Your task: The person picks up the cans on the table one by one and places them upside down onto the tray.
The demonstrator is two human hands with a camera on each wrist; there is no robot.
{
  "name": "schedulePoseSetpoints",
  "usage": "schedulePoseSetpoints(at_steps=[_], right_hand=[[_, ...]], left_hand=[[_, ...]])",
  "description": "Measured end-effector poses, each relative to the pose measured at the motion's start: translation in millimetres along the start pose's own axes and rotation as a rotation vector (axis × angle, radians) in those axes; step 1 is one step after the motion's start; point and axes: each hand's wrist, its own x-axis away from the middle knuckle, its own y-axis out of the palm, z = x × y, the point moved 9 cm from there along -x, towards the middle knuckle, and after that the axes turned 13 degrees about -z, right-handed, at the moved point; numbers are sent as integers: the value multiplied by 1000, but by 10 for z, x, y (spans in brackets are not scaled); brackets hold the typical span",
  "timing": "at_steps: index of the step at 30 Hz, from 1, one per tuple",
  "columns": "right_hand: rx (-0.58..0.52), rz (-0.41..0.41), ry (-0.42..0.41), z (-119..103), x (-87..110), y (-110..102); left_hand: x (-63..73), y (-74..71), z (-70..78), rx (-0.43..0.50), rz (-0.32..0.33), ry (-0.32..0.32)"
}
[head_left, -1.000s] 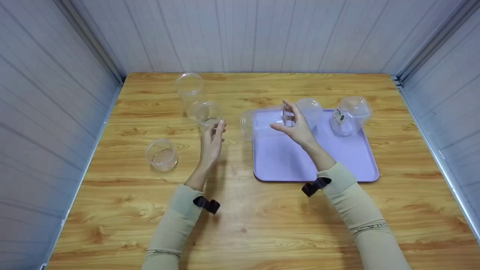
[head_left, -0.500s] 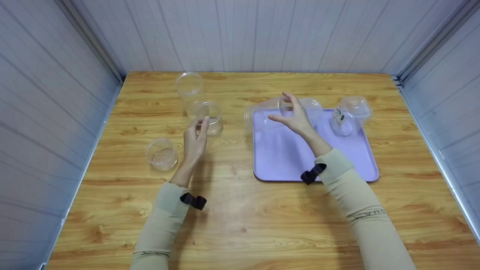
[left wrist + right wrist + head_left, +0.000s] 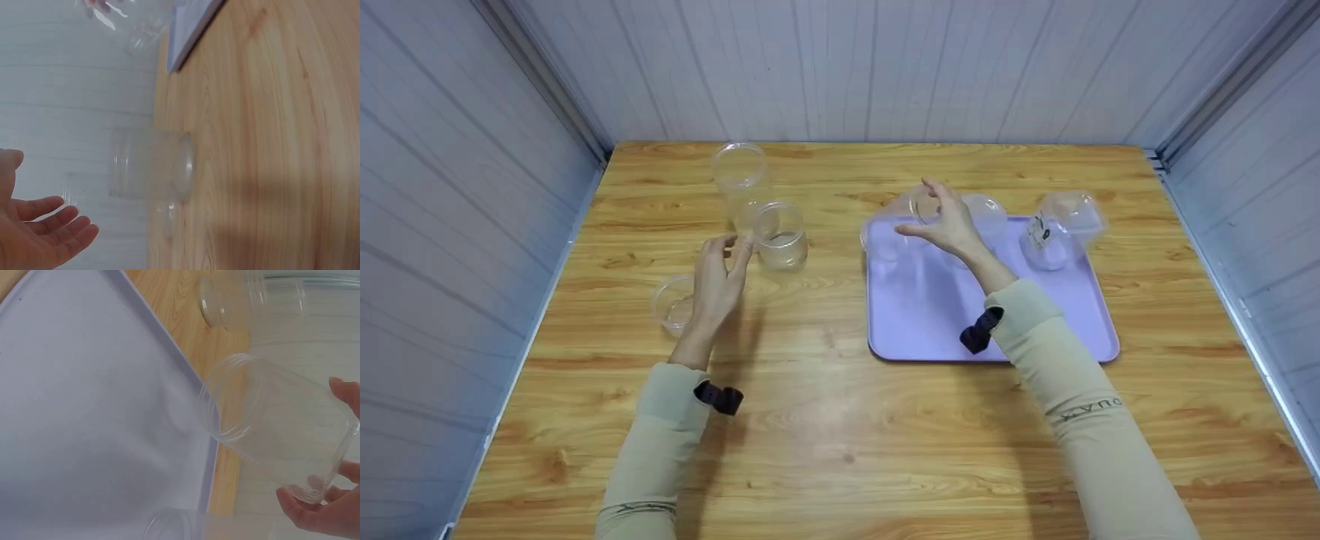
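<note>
My right hand [image 3: 952, 221] grips a clear plastic jar [image 3: 281, 422] by its base end, thumb on one side and fingers on the other. The jar is tilted over the left back part of a purple tray [image 3: 919, 330], its threaded mouth facing down to the left. My left hand [image 3: 714, 281] holds nothing, fingers relaxed above the table. Just right of it, a clear jar [image 3: 781, 244] stands upright. A low clear jar [image 3: 673, 306] lies partly hidden behind the left hand.
A taller clear jar [image 3: 740, 176] stands behind, at the back left. On the tray are another clear jar [image 3: 988, 214], partly behind the right hand, and a jar with a dark printed mark [image 3: 1057, 232]. White panel walls [image 3: 840, 67] enclose the wooden table [image 3: 825, 442].
My left hand has moved away from the upright jar, leftward, toward the low jar. The right hand has lifted slightly and tipped its jar, mouth lower.
</note>
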Motion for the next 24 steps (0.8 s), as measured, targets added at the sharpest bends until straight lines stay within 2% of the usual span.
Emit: schedulePoseSetpoints(at_steps=[4, 9, 14, 24], right_hand=[[39, -4, 8, 15, -41, 4], [109, -9, 29, 11, -94, 8], [155, -26, 44, -14, -143, 32], [214, -55, 66, -37, -241, 31]], left_hand=[[-21, -23, -62, -110, -26, -16], [-37, -89, -124, -245, -7, -28], [-41, -147, -202, -326, 6, -46], [-45, -205, -404, -422, -40, -174]])
